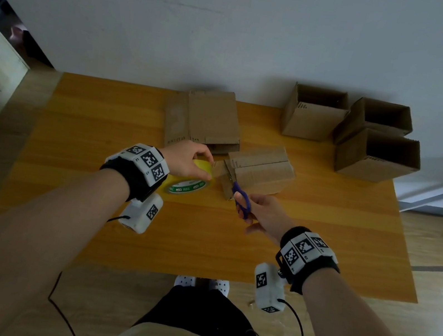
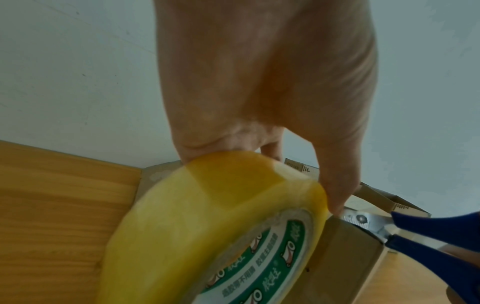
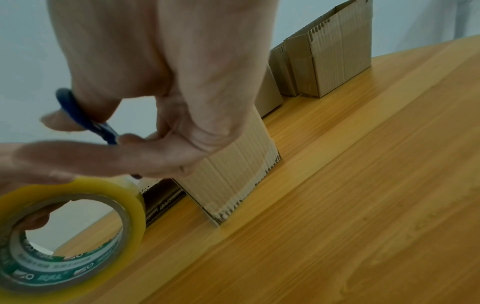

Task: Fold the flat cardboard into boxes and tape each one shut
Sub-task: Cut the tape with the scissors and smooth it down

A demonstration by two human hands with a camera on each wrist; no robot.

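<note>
Just left of the box [image 1: 260,171] lying on its side in the middle of the table [image 1: 105,119], your left hand [image 1: 186,159] grips the yellow tape roll [image 1: 188,183], fingers curled over its top and thumb at its edge. You seem to be holding it close to the box's end so the strip running off it stays short and tight; the strip itself is too faint to make out. Your right hand [image 1: 262,213], in front of the box on your side, has its fingers through the blue handles of the scissors [image 1: 241,200], and the blades reach up to the gap between roll and box end, most likely to cut the tape there. The box is tipped over so the end being sealed faces the roll.

Behind the box, toward the wall, lies the stack of flat cardboard [image 1: 202,117], within reach for the next fold. To the box's right, at the table's far corner, stand three folded boxes [image 1: 352,131] with their tops open, parked clear of the working spot. Judging from this, the taping is partway through, with flat pieces left to fold.
</note>
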